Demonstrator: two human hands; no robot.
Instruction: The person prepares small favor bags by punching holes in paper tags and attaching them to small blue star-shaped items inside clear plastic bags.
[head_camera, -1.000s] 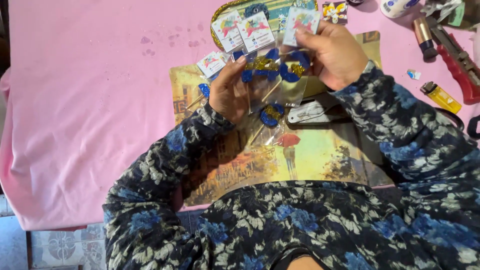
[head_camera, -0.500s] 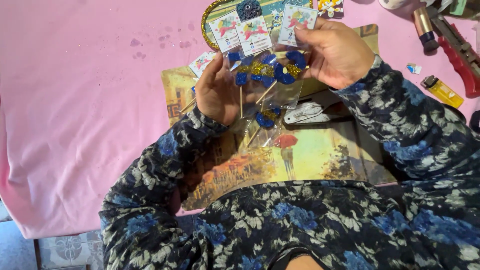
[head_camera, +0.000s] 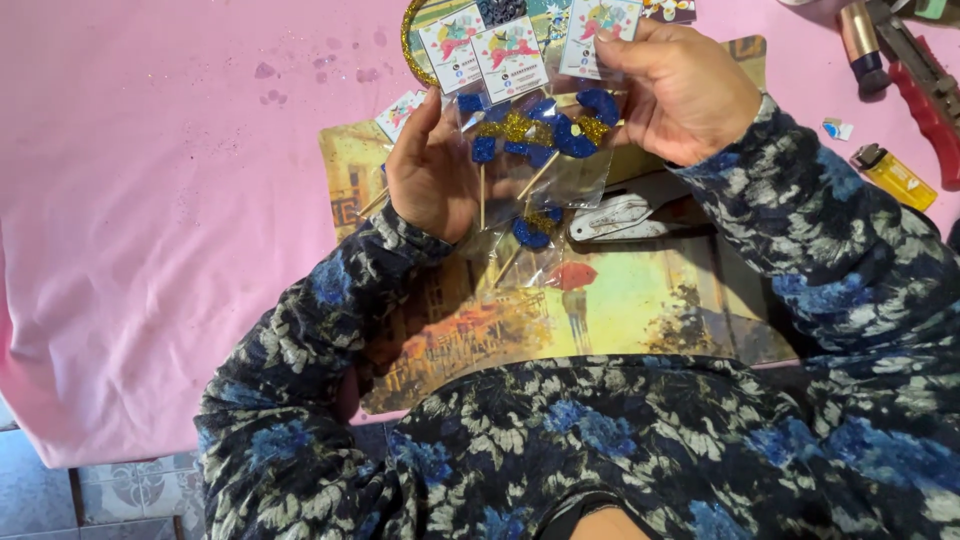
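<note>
Now – both hands hold clear packets of blue-and-gold glitter picks (head_camera: 535, 130) | left hand (head_camera: 432, 170) cradles, right hand (head_camera: 685, 90) pinches the card header | more carded packets lie beyond on the pink cloth (head_camera: 150, 200) – sorting seems midway

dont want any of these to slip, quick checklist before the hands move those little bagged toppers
1. Left hand behind the clear bags, supporting them: ok.
2. Right hand pinching a card top: ok.
3. All bags held firmly: cannot tell; the lowest blue topper hangs below the fan.
4. Sticks unbent: ok where visible.
5. Picture mat under the hands to catch a drop: ok, though a white tool lies on it.
6. Lighter and red tool away from the hands: ok.
</note>
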